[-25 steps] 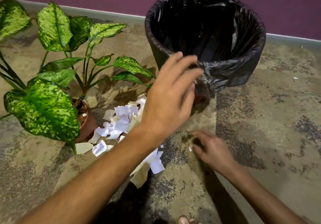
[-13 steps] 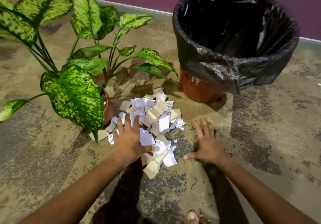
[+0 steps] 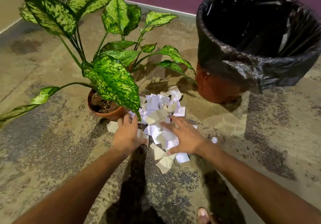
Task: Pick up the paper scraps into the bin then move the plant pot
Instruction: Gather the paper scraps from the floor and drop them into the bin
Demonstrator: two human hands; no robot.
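A heap of white and beige paper scraps (image 3: pixel 160 109) lies on the floor between the plant pot (image 3: pixel 111 113) and the bin (image 3: pixel 257 64). The pot is terracotta with a tall, speckled green plant (image 3: pixel 111 77). The bin is red-brown, lined with a black bag, and stands at the right. My left hand (image 3: pixel 127 134) rests flat on the heap's left edge, fingers spread, beside the pot. My right hand (image 3: pixel 184 137) lies flat on the heap's right side, fingers spread. Neither hand holds anything that I can see.
One small scrap (image 3: pixel 214 140) lies apart, right of my right hand. A purple wall with a grey skirting (image 3: pixel 165 10) runs behind the plant and bin. The floor is mottled stone. A toe of my foot (image 3: pixel 203 214) shows at the bottom.
My left hand came down from near the bin's rim onto the heap. My right hand slid left from bare floor onto the scraps. The view shifted, with plant and bin now further right.
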